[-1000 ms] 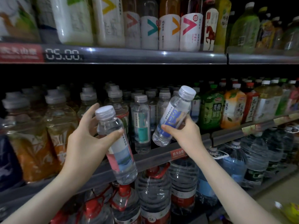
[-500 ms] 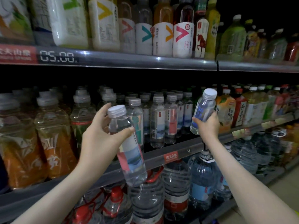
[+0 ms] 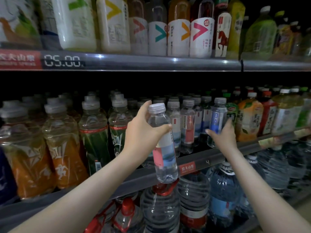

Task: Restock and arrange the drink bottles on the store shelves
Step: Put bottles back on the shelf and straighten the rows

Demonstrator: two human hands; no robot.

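Left grip point(image 3: 143, 130) curls round the tilted pink-label bottle point(image 3: 165, 152) before the shelf point(image 3: 218, 159); right grip point(image 3: 222, 137) clasps the blue-label bottle point(image 3: 218, 117) upright in its row.

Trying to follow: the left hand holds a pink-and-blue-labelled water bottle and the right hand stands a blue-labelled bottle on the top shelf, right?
Wrong shelf: the head view shows the right hand standing the blue-labelled bottle on the middle shelf. The left hand does hold the pink-and-blue-labelled water bottle.

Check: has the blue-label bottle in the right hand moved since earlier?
Yes. The blue-label bottle went rightward from above the red shelf tag, now upright beside the green-label bottle.
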